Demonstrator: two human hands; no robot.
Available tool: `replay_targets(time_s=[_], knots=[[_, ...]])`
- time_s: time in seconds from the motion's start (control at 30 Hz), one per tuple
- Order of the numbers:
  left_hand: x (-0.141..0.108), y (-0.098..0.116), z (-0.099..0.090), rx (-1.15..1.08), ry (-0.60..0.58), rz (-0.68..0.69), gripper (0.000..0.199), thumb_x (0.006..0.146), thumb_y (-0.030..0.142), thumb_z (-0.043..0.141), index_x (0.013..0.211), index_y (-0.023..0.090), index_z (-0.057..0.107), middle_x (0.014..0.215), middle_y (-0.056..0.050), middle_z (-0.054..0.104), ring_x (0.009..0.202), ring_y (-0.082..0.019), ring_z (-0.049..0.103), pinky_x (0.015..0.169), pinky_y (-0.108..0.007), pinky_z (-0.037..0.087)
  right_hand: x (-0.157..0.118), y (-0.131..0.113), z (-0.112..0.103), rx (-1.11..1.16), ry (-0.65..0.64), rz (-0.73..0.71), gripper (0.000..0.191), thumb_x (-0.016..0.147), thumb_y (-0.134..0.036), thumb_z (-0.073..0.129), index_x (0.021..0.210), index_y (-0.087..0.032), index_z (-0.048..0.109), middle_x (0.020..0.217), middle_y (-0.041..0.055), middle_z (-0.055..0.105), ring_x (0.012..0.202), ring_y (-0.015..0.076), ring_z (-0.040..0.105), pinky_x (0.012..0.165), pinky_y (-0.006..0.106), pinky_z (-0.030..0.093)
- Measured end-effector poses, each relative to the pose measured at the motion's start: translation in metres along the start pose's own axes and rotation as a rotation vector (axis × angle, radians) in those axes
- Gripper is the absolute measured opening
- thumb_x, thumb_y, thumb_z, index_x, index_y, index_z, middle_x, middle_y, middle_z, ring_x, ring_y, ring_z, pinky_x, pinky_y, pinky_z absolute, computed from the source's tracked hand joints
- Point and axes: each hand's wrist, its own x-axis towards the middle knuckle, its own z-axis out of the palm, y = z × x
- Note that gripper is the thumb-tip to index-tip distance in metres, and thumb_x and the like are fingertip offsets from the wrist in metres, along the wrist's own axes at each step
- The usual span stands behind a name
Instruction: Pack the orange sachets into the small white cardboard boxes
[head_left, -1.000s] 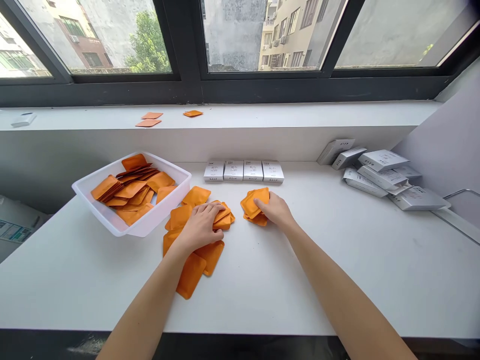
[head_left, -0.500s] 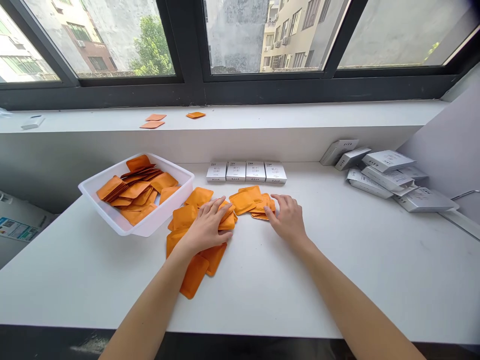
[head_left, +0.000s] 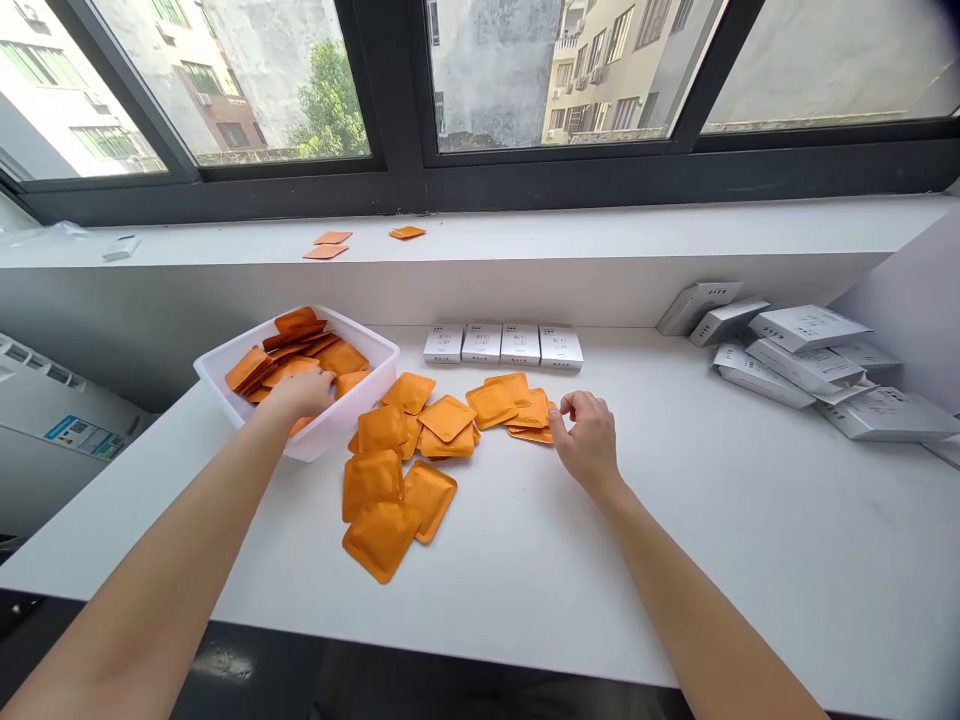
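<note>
My left hand [head_left: 304, 392] reaches into the white plastic bin [head_left: 360, 408], among its orange packets [head_left: 341, 356]; its fingers are bent down, and what they hold, if anything, is hidden. On the white table [head_left: 525, 560] several orange packets [head_left: 382, 540] lie loosely piled just right of the bin. A smaller overlapping group of orange packets [head_left: 495, 402] lies right of that pile. At its right edge is my right hand [head_left: 586, 430], fingers curled, thumb and forefinger slightly apart, with nothing visible between them.
Several white boxes [head_left: 520, 345] stand in a row at the table's back. More white boxes [head_left: 814, 365] are heaped at the right. A few orange packets [head_left: 407, 233] lie on the windowsill [head_left: 570, 235]. A white appliance [head_left: 67, 420] stands beyond the table's left edge.
My left hand has moved left from the loose pile into the bin. The fingers of my right hand have curled in more, beside the same group. The view has shifted slightly left.
</note>
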Motion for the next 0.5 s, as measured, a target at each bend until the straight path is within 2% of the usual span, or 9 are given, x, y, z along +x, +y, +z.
replay_targets(time_s=[0.07,0.17,0.3,0.4,0.5], knots=[[0.003,-0.003,0.013,-0.007,-0.044,-0.002,0.035,0.064,0.038,0.062,0.093,0.019,0.067,0.104,-0.016,0.068,0.096,-0.037,0.062,0.082,-0.043,0.044,0.001,0.001,-0.002,0.016,0.003,0.015,0.016,0.084,-0.030,0.046,0.071,-0.023,0.039,0.073,0.0023,0.053,0.075,0.0204,0.047,0.073,0.034,0.035],[0.005,-0.008,0.016,-0.032,-0.050,0.004,0.031,0.066,0.040,0.059,0.090,0.021,0.067,0.100,-0.013,0.070,0.096,-0.037,0.062,0.080,-0.041,0.043,0.001,0.002,-0.002,0.024,-0.013,0.014,0.016,0.083,-0.029,0.047,0.070,-0.023,0.039,0.072,0.0016,0.052,0.074,0.0200,0.047,0.072,0.033,0.035],[0.013,-0.011,0.015,-0.127,-0.041,0.013,0.042,0.070,0.050,0.055,0.101,0.022,0.063,0.111,-0.012,0.068,0.104,-0.035,0.060,0.081,-0.038,0.043,0.000,0.002,-0.001,0.038,-0.053,0.004,0.015,0.083,-0.028,0.048,0.070,-0.022,0.041,0.072,0.0014,0.053,0.073,0.0194,0.047,0.073,0.033,0.036],[0.019,-0.008,0.022,-0.222,-0.059,0.004,0.054,0.064,0.051,0.061,0.108,0.021,0.060,0.111,-0.012,0.068,0.100,-0.032,0.062,0.077,-0.034,0.045,0.000,0.001,-0.002,0.050,-0.059,-0.004,0.015,0.082,-0.028,0.048,0.070,-0.022,0.042,0.072,0.0014,0.053,0.073,0.0194,0.047,0.073,0.033,0.036],[0.019,-0.005,0.029,-0.311,-0.058,-0.018,0.053,0.054,0.048,0.069,0.097,0.019,0.062,0.096,-0.011,0.070,0.091,-0.032,0.064,0.074,-0.034,0.045,0.000,0.001,-0.003,0.055,-0.049,-0.007,0.014,0.081,-0.027,0.048,0.070,-0.022,0.042,0.071,0.0015,0.053,0.073,0.0192,0.047,0.072,0.033,0.036]])
